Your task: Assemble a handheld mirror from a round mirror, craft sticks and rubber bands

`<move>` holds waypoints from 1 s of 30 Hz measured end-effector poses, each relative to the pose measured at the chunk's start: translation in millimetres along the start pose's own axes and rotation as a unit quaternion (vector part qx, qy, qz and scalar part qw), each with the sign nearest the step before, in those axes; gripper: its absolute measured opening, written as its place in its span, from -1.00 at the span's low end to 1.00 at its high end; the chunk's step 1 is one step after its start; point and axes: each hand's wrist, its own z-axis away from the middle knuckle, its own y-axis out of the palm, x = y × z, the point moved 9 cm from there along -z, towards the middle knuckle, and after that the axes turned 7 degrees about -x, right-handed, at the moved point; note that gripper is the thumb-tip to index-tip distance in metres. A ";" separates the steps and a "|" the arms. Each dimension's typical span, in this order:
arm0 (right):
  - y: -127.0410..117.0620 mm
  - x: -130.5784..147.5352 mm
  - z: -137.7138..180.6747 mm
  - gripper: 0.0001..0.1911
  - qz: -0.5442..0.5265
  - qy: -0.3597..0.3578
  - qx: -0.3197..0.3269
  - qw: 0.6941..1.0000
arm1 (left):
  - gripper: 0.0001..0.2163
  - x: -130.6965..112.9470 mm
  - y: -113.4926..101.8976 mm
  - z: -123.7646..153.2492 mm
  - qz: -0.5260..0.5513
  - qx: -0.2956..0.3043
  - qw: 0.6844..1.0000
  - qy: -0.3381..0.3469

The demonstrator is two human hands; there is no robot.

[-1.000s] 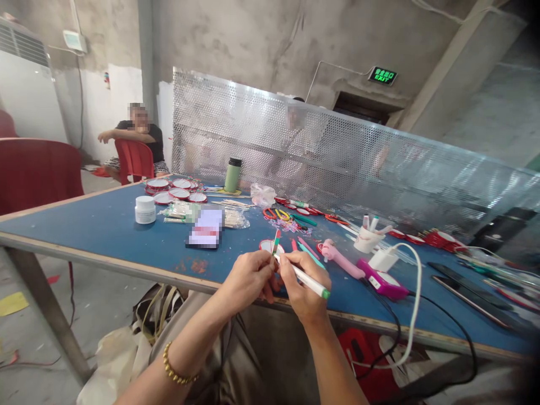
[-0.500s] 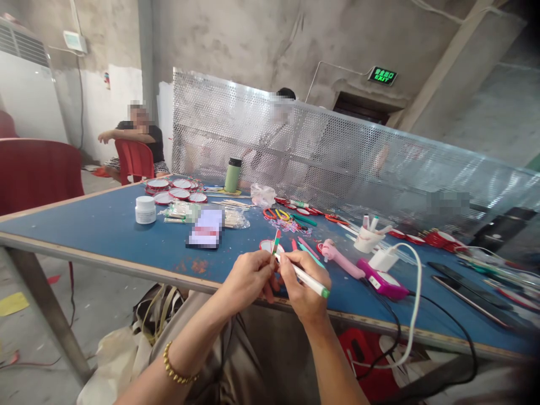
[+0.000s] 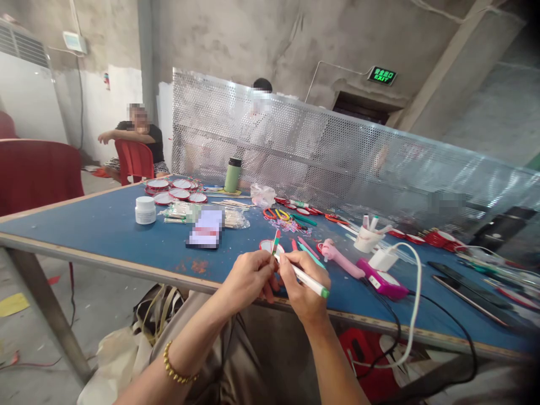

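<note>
My left hand [image 3: 248, 278] is closed, pinching a thin flat stick [image 3: 276, 241] coloured red at its top and green and white below; its lower part is hidden by the fingers. In my right hand [image 3: 306, 292] is a white marker pen [image 3: 311, 280] with a green end, held in a writing grip. Its front end meets the stick or comes very close to it; the fingers hide the exact contact. Just behind the stick lies a round white disc with a red rim [image 3: 265, 244]. Pink and teal pens [image 3: 310, 247] rest to the right.
A phone [image 3: 205, 227], white jar [image 3: 145, 210] and green bottle [image 3: 233, 175] stand left of centre. To the right are a pink tool [image 3: 341, 260], purple device [image 3: 383, 281], pen cup [image 3: 368, 239] and looping cable [image 3: 418, 298]. A perforated metal screen [image 3: 337, 146] runs behind; a person stands beyond it.
The person behind the screen has moved to the left. My hands, the stick and the marker pen have hardly moved.
</note>
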 end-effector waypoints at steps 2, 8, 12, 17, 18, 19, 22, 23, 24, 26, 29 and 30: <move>0.1 0.4 0.1 -0.87 0.003 -0.002 0.000 1.000 | -0.82 -0.2 0.1 0.0 0.002 0.000 1.000 -0.002; -1.3 -0.9 0.1 -0.87 0.003 0.008 -0.007 1.000 | -0.83 0.7 0.0 -1.1 0.014 0.002 1.000 -0.010; -3.0 -2.3 0.1 -0.86 -0.001 0.015 -0.016 1.000 | -0.83 1.2 -0.5 -0.8 0.015 0.000 1.000 -0.013; -1.2 -2.5 0.2 -0.87 0.001 0.017 -0.008 1.000 | -0.83 0.3 0.1 0.1 0.006 0.001 1.000 -0.007; -1.0 -2.8 0.2 -0.87 0.001 0.019 -0.008 1.000 | -0.82 0.3 0.2 0.1 0.005 0.002 1.000 -0.006; -0.8 -3.0 0.2 -0.87 0.001 0.020 -0.007 1.000 | -0.82 0.3 0.3 0.0 0.004 0.002 1.000 -0.007; -0.5 -2.8 0.1 -0.87 0.001 0.017 -0.006 1.000 | -0.84 -0.4 0.6 -0.2 0.003 0.004 1.000 -0.007; -0.4 -2.7 0.2 -0.87 0.002 0.015 -0.006 1.000 | -0.85 -0.8 0.8 -0.1 0.003 0.005 1.000 -0.007; -0.4 -2.6 0.2 -0.87 0.002 0.013 -0.005 1.000 | -0.85 -1.2 0.8 0.1 0.003 0.005 1.000 -0.007; -0.3 -2.5 0.4 -0.87 0.002 0.012 -0.004 1.000 | -0.86 -1.7 0.9 0.7 0.003 0.006 1.000 -0.008; -0.4 -2.3 0.6 -0.86 0.003 0.012 -0.002 1.000 | -0.86 -2.2 0.8 1.1 0.005 0.006 1.000 -0.009; -0.4 -2.2 0.6 -0.86 0.005 0.013 -0.002 1.000 | -0.86 -2.3 0.8 1.1 0.004 0.005 1.000 -0.009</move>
